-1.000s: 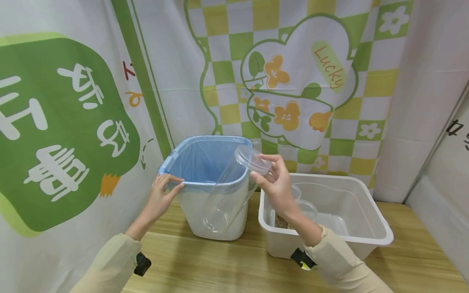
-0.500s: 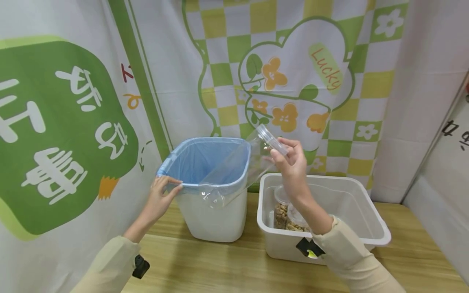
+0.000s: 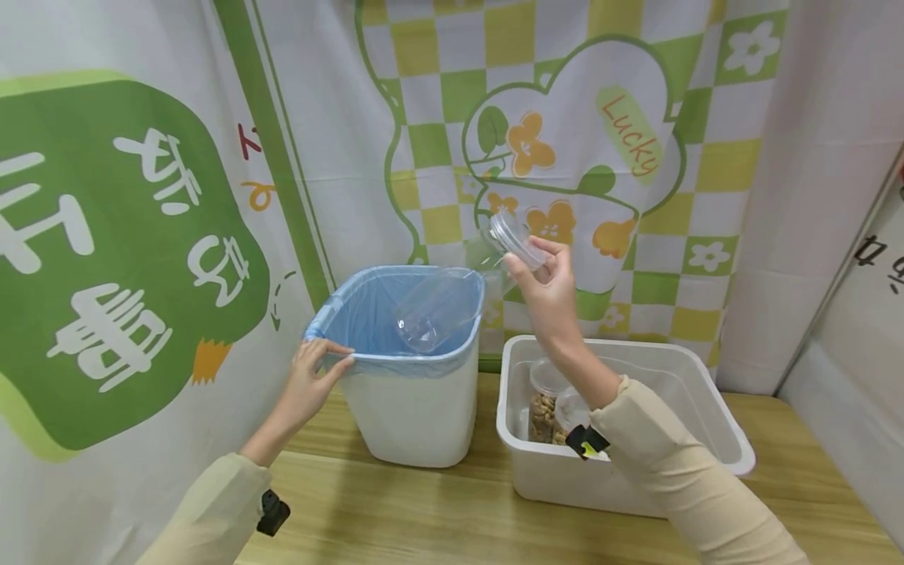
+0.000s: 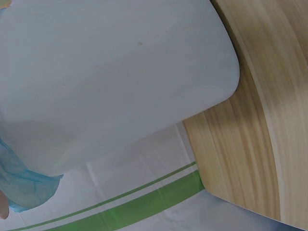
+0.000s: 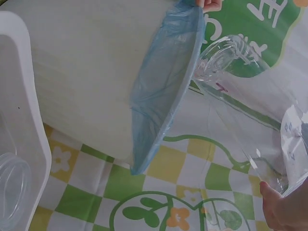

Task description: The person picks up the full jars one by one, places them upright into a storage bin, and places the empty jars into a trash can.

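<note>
Gripping the clear jar by its lidded end, my right hand tilts it over the bin. My left hand pinches the bin's near-left rim.

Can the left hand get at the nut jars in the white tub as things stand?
Probably not directly. The left hand grips the bin rim on its far side; bin and right arm stand between it and the jars in the tub.

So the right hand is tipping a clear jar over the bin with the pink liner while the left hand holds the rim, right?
Not quite: the liner is blue, not pink, as the head view shows. The right hand tips the clear jar over the bin while the left hand holds its rim.
</note>
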Demonstrator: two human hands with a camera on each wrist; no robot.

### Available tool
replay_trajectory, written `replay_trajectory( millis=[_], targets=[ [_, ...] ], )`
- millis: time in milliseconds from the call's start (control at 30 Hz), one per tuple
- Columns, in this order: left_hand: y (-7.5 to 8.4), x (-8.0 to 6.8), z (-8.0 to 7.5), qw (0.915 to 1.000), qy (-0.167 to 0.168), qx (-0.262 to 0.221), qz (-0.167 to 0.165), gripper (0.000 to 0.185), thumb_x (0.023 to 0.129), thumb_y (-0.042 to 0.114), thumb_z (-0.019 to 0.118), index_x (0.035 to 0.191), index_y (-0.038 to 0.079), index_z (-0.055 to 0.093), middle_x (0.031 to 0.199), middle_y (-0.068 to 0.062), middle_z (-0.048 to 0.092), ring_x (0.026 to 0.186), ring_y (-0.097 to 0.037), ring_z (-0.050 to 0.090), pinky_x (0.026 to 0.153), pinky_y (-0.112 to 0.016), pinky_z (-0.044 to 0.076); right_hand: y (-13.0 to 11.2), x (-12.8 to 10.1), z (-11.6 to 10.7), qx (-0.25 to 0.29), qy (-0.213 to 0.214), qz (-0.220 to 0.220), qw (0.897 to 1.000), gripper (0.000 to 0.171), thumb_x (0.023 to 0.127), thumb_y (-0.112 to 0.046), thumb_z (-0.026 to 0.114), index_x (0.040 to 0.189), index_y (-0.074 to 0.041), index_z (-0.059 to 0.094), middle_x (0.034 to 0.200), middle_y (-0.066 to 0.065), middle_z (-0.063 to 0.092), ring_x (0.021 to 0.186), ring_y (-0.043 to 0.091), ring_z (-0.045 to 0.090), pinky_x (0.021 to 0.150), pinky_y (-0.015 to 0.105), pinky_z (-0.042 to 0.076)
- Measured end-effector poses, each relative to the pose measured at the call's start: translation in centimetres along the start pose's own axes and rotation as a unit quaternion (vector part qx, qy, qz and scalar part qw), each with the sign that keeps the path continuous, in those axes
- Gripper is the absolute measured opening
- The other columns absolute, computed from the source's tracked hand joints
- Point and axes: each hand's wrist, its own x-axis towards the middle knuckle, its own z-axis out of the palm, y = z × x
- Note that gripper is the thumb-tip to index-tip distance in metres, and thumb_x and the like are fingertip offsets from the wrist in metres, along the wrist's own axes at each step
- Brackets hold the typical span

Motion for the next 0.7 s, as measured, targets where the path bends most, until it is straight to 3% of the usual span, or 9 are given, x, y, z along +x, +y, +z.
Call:
replay_trajectory(
  millis=[233, 367, 700],
  targets=[
    [0.0, 0.1, 0.0, 1.0, -0.002, -0.001, -0.003, 0.009, 0.081, 0.0, 0.06, 0.089, -0.001, 0.057, 0.092, -0.016, 0.059, 0.093, -0.024, 0.047, 0.105, -0.053, 0.005, 1.4, 1.4, 1.5, -0.097, -0.014, 0.012, 0.995, 0.05, 0.081, -0.02, 0.064, 0.12, -0.003, 0.038, 0.123, 0.014, 0.043, 0.111, 0.024, 0.046, 0.086, 0.032, 0.045],
    [0.0, 0.1, 0.0, 1.0, -0.003, -0.003, -0.003, 0.009, 0.081, 0.001, 0.06, 0.089, -0.001, 0.057, 0.092, -0.017, 0.059, 0.094, -0.027, 0.047, 0.105, -0.053, 0.004, 2.2, 1.9, 2.2, -0.148, -0.045, 0.025, 0.988, 0.052, 0.081, -0.028, 0.064, 0.121, -0.006, 0.038, 0.128, 0.011, 0.041, 0.115, 0.025, 0.044, 0.082, 0.034, 0.047],
    [0.1, 0.0, -0.1, 1.0, -0.004, 0.0, -0.006, 0.01, 0.08, 0.001, 0.061, 0.089, -0.001, 0.057, 0.092, -0.016, 0.06, 0.094, -0.024, 0.046, 0.105, -0.053, 0.004, 4.4, 2.0, 4.1, -0.198, -0.108, 0.05, 0.973, 0.054, 0.079, -0.031, 0.065, 0.12, -0.007, 0.039, 0.131, 0.009, 0.039, 0.121, 0.031, 0.036, 0.093, 0.036, 0.041]
  ],
)
